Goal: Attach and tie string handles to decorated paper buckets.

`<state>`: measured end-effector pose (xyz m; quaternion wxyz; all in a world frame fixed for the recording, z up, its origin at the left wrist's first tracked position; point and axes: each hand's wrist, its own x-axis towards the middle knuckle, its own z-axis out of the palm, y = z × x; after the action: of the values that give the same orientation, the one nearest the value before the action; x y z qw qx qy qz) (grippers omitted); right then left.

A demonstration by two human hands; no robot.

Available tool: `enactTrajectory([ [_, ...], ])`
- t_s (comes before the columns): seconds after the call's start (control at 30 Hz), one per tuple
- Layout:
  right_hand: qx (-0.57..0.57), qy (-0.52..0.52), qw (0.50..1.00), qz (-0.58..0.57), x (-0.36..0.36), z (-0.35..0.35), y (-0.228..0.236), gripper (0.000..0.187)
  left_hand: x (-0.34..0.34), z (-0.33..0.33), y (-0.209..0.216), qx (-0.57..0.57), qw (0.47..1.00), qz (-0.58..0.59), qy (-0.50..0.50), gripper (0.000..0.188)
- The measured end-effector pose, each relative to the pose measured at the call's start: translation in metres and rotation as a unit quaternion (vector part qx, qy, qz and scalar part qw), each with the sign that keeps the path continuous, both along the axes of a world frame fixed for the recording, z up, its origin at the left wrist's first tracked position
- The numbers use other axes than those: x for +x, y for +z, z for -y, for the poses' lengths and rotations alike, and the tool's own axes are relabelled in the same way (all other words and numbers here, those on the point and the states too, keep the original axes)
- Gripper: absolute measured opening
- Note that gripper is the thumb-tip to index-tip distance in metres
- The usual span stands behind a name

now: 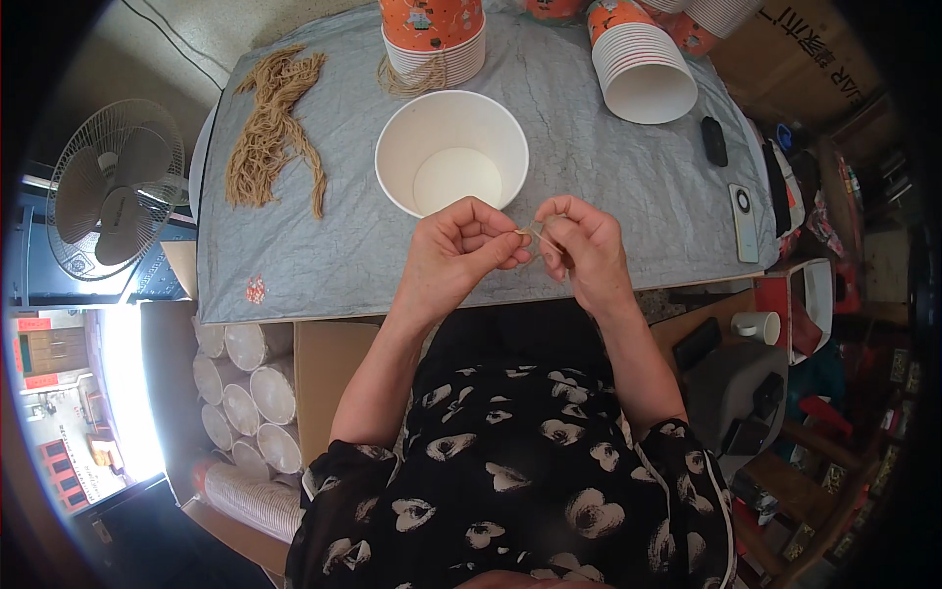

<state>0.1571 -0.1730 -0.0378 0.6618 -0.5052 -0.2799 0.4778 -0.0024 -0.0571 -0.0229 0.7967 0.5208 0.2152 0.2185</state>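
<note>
My left hand (459,247) and my right hand (589,247) meet just over the table's near edge. Between their pinched fingertips runs a thin tan piece of twine (536,234), gripped from both sides. Part of it is hidden by the fingers, so I cannot tell whether it is knotted. Directly beyond my hands a large white paper tub (397,142) shows its open mouth and bare bottom. Behind that, loops of twine (412,79) lie against a stack of orange-patterned paper tubs (434,39). A thick bundle of tan twine (275,133) is spread at the far left.
Another stack of tubs (648,83) lies tipped at the back right. A small black object (714,142) and a phone (745,224) rest along the right edge. Left of the table stand a fan (118,191) and, lower, a carton (329,383) beside stacked white tubs (257,393).
</note>
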Motion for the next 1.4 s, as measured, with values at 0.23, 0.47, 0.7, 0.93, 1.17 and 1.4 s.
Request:
enactTrajectory([
  [0.23,0.009,0.013,0.991,0.136,-0.003,0.001,0.015,0.016,-0.001,-0.001,0.001,0.013,1.0,-0.015,-0.006,0.009],
  [0.47,-0.022,-0.044,0.992,0.115,-0.009,0.0,0.016,0.015,0.0,-0.003,0.004,0.013,1.0,-0.01,-0.009,0.009],
  [0.7,0.009,-0.037,0.999,0.007,-0.005,-0.001,0.008,0.017,-0.001,-0.003,0.007,0.025,0.999,-0.02,-0.017,0.021],
  [0.93,0.015,-0.053,0.998,0.021,-0.007,-0.004,0.011,0.016,-0.002,-0.006,0.012,0.083,0.993,-0.052,-0.067,0.024],
  [1.17,0.015,-0.042,0.999,0.007,-0.003,-0.003,0.01,0.018,0.001,-0.007,0.014,0.105,0.99,-0.058,-0.071,0.02],
  [1.4,0.01,-0.07,0.993,0.092,-0.001,-0.003,0.007,0.015,-0.001,-0.008,0.008,0.126,0.989,-0.058,-0.053,0.02],
])
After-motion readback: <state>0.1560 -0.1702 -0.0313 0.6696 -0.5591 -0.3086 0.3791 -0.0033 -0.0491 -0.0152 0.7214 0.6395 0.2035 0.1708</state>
